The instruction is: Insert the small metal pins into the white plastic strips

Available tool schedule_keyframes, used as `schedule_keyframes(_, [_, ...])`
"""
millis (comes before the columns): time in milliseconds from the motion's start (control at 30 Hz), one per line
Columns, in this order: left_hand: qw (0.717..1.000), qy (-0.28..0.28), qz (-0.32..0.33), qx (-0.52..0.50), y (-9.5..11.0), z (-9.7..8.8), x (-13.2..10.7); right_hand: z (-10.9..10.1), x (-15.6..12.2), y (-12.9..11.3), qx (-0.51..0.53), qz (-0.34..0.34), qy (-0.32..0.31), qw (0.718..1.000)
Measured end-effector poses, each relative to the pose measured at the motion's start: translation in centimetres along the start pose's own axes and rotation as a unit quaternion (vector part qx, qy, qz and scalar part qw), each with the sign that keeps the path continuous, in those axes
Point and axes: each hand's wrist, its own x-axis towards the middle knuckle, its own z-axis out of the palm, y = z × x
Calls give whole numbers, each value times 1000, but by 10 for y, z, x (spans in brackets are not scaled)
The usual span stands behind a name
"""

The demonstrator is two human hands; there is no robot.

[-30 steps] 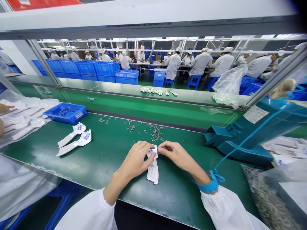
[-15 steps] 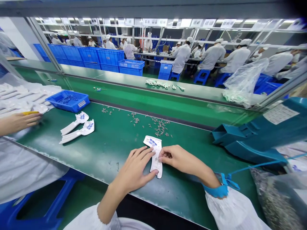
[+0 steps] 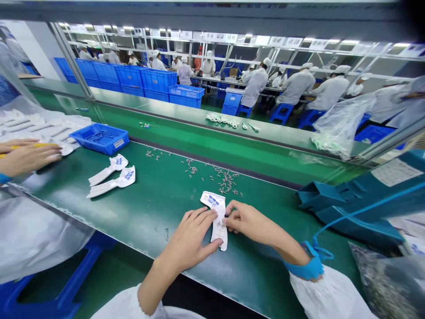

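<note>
A white plastic shell piece with blue marks [image 3: 216, 212] lies flat on the green bench [image 3: 159, 208] in front of me. My left hand [image 3: 192, 237] rests on its left edge, fingers stretched flat over it. My right hand [image 3: 245, 219] touches the piece's right edge with its fingertips pinched together on something too small to name. Small metal screws [image 3: 226, 180] are scattered just beyond the piece.
Two more white shell pieces [image 3: 113, 176] lie to the left, near a blue tray [image 3: 99, 138]. A co-worker's hands [image 3: 28, 156] work at far left. A teal machine [image 3: 358, 199] stands at right, with a bag of screws [image 3: 388, 283] below it. A conveyor runs behind.
The shell piece went from held upright between both hands to lying flat on the bench. My left hand opened out over it. The view tilted down and the co-worker's hands came in.
</note>
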Motion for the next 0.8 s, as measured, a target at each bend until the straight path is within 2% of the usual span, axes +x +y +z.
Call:
schedule_keyframes(100, [1000,15,4,-3,-3,3,-1,10,-6,2,209,65,24,976])
schedule_keyframes(167, [1000,22,4,-4,-4,4,-2,19,-8,2,283,85,45,954])
schedule_keyframes(233, [1000,22,2,-4,-5,5,-3,26,-8,4,296,81,44,951])
schedule_keyframes(400, [1000,24,1,-9,-4,4,-3,33,-1,9,270,28,45,961])
schedule_keyframes(567, [999,26,-7,-17,-3,4,-3,35,-2,5,324,26,43,945])
schedule_keyframes(633, [999,30,-12,-15,-4,3,-3,29,2,5,331,36,40,942])
schedule_keyframes(700, [999,39,-19,-12,-5,1,-4,14,14,9,327,38,45,943])
schedule_keyframes(767, [999,44,-27,-8,-5,0,-5,-10,35,15,310,18,86,947])
schedule_keyframes(800, [999,44,-29,-6,-4,0,-6,-25,48,19,291,0,126,948])
